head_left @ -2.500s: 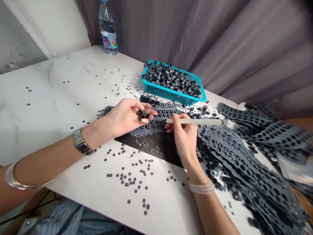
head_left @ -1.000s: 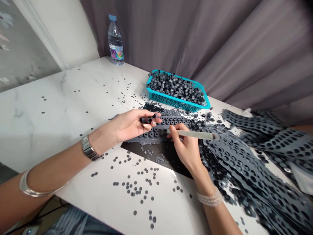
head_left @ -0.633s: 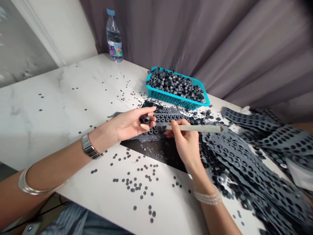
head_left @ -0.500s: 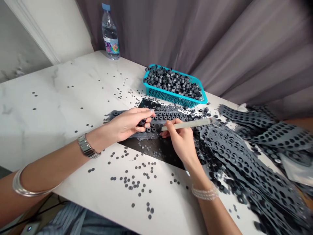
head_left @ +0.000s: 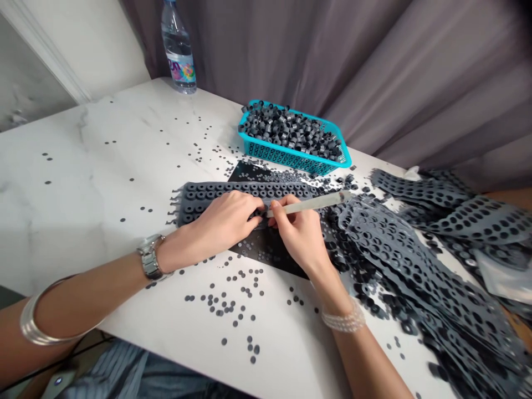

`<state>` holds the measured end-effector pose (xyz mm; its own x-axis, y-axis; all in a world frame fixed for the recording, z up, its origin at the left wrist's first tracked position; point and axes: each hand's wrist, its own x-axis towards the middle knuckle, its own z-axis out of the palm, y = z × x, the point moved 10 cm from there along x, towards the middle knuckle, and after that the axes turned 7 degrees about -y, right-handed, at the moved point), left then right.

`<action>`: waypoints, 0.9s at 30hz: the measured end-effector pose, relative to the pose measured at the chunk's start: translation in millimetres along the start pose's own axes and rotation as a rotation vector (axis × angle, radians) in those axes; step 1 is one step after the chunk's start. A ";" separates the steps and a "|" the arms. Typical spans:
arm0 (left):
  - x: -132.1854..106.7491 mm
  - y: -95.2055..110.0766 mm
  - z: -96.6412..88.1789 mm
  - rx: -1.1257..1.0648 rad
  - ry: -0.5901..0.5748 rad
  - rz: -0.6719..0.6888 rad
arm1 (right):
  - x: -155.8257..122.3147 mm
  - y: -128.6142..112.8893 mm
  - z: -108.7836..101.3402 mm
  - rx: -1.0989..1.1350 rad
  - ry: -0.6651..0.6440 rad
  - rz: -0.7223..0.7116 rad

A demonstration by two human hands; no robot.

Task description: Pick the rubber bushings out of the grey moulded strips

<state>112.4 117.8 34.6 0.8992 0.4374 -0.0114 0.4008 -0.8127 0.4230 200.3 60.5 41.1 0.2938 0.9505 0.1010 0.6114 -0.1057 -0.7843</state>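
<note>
A grey rubber sheet point(head_left: 216, 195) studded with small black rings lies on a black mat point(head_left: 270, 249) in the middle of the white table point(head_left: 91, 166). My left hand point(head_left: 224, 221) rests palm down on the sheet's near edge, fingers curled against it; what they pinch is hidden. My right hand point(head_left: 297, 233) is closed on a pale stick tool point(head_left: 310, 204), held like a pen. Its tip meets the sheet right beside my left fingertips, and the shaft points away to the right.
A turquoise basket point(head_left: 291, 159) heaped with black rings stands behind the sheet. Punched-out grey sheets point(head_left: 419, 260) pile up on the right. Small dark discs point(head_left: 233, 307) are scattered over the near table. A water bottle point(head_left: 177, 47) stands at the far edge by the curtain.
My left hand, which held black rings raised palm up, has turned over and come down onto the sheet. My right hand brought the stick's tip down and left to meet it.
</note>
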 end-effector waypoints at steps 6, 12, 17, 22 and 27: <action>-3.8 3.0 -12.1 -0.058 0.049 -0.045 | -0.2 -24.5 5.8 -0.269 0.006 -0.113; -19.2 -42.1 -49.0 -1.024 0.312 -0.272 | 0.6 -10.4 1.3 -0.103 0.003 -0.046; -11.4 -47.2 -2.1 -1.742 0.107 -0.466 | -4.1 6.7 -16.8 0.095 0.106 0.027; -7.2 -31.8 16.0 -1.900 -0.027 -0.451 | -7.4 10.7 -31.3 0.150 0.188 0.051; -6.7 -27.5 20.5 -1.940 -0.079 -0.439 | -4.0 13.6 -23.2 0.222 0.172 0.069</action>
<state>99.0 129.4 4.4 0.8363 0.3957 -0.3794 -0.0869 0.7789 0.6210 224.5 48.5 44.3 0.4609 0.8779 0.1298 0.4151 -0.0840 -0.9059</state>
